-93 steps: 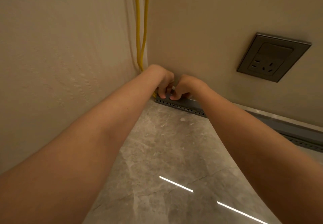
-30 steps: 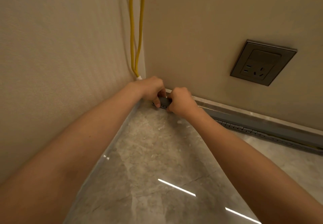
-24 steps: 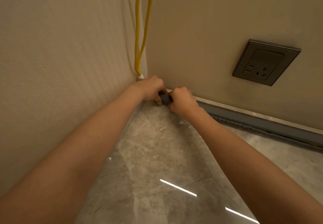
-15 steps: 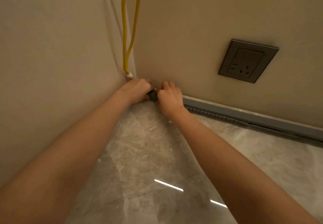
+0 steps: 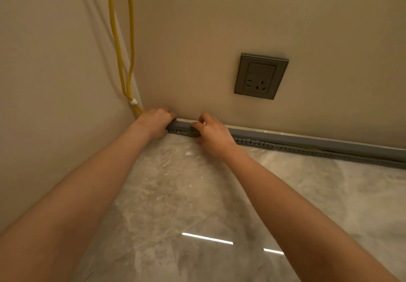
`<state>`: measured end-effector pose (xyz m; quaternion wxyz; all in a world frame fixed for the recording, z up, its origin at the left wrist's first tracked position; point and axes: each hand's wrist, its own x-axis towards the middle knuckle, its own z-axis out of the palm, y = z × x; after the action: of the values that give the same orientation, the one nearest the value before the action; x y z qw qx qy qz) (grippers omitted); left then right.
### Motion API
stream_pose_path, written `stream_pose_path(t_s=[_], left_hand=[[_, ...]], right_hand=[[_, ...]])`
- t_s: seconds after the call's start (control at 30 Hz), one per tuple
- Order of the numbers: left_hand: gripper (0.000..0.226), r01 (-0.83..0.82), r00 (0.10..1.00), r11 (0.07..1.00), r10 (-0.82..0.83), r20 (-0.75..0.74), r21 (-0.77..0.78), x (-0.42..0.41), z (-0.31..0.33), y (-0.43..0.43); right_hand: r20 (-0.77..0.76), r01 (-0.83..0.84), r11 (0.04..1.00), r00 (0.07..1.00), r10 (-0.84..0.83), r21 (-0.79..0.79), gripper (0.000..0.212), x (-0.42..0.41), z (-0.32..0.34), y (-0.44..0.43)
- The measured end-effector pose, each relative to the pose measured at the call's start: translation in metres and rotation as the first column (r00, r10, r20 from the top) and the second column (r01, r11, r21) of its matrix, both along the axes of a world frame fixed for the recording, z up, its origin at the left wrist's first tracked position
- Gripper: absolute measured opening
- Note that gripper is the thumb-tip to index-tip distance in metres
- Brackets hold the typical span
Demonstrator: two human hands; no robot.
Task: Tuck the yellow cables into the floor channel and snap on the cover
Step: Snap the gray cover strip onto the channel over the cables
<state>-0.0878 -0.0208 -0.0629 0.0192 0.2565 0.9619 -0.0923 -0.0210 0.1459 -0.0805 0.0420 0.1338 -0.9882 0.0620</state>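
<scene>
Head camera looks down into a room corner where two beige walls meet a grey marble floor (image 5: 197, 193). Both bare forearms reach forward to the foot of the far wall.

Two yellow cables (image 5: 119, 46) drop down the corner – they hang slightly apart higher up and are bound together by a small white tie (image 5: 133, 101) just above the floor. Below the tie they pass behind the left hand (image 5: 154, 123), and their path from there is hidden.

A grey floor channel (image 5: 285, 147) with a row of small slots along its front side runs along the base of the far wall, from the corner out to the right edge of the picture. A smooth grey cover (image 5: 307, 139) lies along its top for the whole visible length. Whether the cover is fully seated cannot be told.

The left hand sits at the corner end, knuckles up, fingers curled down over the cover and the slotted front. The right hand (image 5: 212, 132) is a little to the right along the strip – its fingers bend over the top edge against the wall while the thumb lies on the front, so it pinches the cover. A short stretch of cover and slots shows between the two hands.

A dark grey wall socket (image 5: 261, 76) sits on the far wall above the channel, to the right of the hands. Two bright strips of light (image 5: 207, 237) reflect off the polished floor between the forearms.
</scene>
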Motion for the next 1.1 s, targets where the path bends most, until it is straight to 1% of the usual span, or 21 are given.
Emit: stream_pose_path(t_s=[0.1,0.17,0.23,0.3,0.37,0.5,0.57,0.63,0.77,0.87,0.97,1.1], left_hand=[[0.045,0.103,0.995,0.994,-0.103,-0.001,0.028,0.013,-0.003,0.032],[0.050,0.205,0.979,0.979,-0.205,0.016,0.022,0.018,-0.007,0.054],[0.060,0.245,0.964,0.969,-0.248,0.096,0.040,0.019,-0.006,0.069],[0.067,0.277,0.947,0.961,-0.277,0.161,0.028,0.020,0.000,0.080],[0.063,0.314,0.935,0.949,-0.313,0.168,0.020,0.024,0.003,0.093],[0.043,0.280,0.945,0.948,-0.300,0.132,0.150,0.028,-0.006,0.108],[0.039,0.261,0.952,0.938,-0.289,0.102,0.228,0.030,-0.009,0.107],[0.036,0.252,0.956,0.934,-0.281,0.087,0.253,0.032,-0.008,0.108],[0.037,0.226,0.955,0.940,-0.266,0.133,0.256,0.032,-0.001,0.110],[0.038,0.243,0.948,0.943,-0.280,0.149,0.227,0.033,0.001,0.112],[0.036,0.255,0.954,0.949,-0.279,0.114,0.185,0.036,-0.001,0.113],[0.038,0.273,0.961,0.950,-0.276,0.005,0.150,0.039,-0.007,0.113]], right_hand=[[-0.022,0.025,1.000,0.999,-0.025,0.011,0.043,0.010,0.003,0.018],[-0.029,0.085,0.996,0.996,-0.085,0.021,0.044,0.019,0.003,0.034],[-0.031,0.166,0.985,0.986,-0.165,0.042,0.042,0.027,0.002,0.052],[-0.028,0.199,0.978,0.980,-0.198,0.069,0.043,0.031,0.000,0.066],[-0.015,0.203,0.976,0.979,-0.202,0.082,0.042,0.033,-0.001,0.070],[0.000,0.225,0.972,0.974,-0.225,0.075,0.038,0.032,-0.007,0.067],[0.006,0.232,0.971,0.973,-0.233,0.052,0.037,0.030,-0.007,0.065],[0.008,0.233,0.971,0.972,-0.234,0.051,0.036,0.026,-0.007,0.064],[0.035,0.250,0.966,0.967,-0.253,0.069,0.039,0.020,-0.006,0.063],[0.070,0.236,0.969,0.968,-0.242,0.078,0.041,0.018,-0.006,0.066],[0.053,0.230,0.969,0.970,-0.236,0.095,0.040,0.019,-0.007,0.066],[-0.002,0.200,0.974,0.980,-0.201,0.110,0.037,0.025,-0.011,0.073]])
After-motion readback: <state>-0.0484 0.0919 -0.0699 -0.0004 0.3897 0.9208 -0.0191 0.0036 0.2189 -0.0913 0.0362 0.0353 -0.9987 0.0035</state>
